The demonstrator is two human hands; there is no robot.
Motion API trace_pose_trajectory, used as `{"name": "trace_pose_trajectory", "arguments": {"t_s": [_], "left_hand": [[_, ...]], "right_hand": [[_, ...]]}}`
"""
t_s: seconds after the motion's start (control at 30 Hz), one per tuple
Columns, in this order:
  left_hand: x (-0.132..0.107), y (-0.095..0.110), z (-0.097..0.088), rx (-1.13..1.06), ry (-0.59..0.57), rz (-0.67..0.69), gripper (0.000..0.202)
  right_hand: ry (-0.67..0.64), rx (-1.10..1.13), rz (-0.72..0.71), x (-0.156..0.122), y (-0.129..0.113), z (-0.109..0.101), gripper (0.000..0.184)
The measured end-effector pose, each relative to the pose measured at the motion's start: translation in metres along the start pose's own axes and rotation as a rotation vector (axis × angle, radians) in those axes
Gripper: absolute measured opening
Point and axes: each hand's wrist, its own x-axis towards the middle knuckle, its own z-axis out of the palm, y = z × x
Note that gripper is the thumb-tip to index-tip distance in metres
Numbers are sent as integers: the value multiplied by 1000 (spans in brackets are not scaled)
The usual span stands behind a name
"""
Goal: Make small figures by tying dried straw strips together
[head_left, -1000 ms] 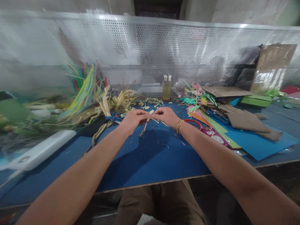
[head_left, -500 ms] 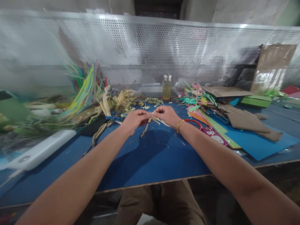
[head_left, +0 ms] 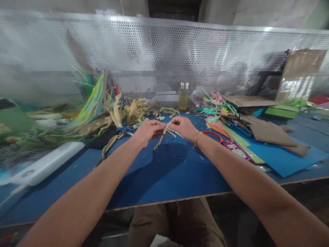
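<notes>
Over the middle of the blue tabletop (head_left: 159,181), both hands pinch a small knotted piece of dried husk strips (head_left: 165,131). My left hand (head_left: 148,132) holds it from the left, thumb and fingertips pressed together. From the other side, my right hand (head_left: 183,127) grips the strips near the knot, with a gold bracelet at its wrist. Loose tails hang from the knot, one toward the lower left and others toward the lower right. The fingertips partly cover the piece. Behind the left hand lies a bunch of pale dried husks (head_left: 136,109).
Left are a white power strip (head_left: 48,163) and a bundle of colored stems (head_left: 94,99). A glass bottle (head_left: 183,97) stands at the back before a perforated metal screen (head_left: 144,51). Right of my hands lie red-handled scissors (head_left: 216,134), a purple item (head_left: 235,149), cardboard (head_left: 272,133) and blue paper (head_left: 285,159).
The fingertips have shifted slightly apart, so more of the husk knot shows between them. Both hands keep their hold in nearly the same spot.
</notes>
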Motion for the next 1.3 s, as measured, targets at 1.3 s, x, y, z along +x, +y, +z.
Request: {"name": "trace_pose_trajectory", "arguments": {"t_s": [1.3], "left_hand": [[10,-14,2,-169,-23,5,19]], "right_hand": [[15,-73,-40,-1,-5,-6,26]]}}
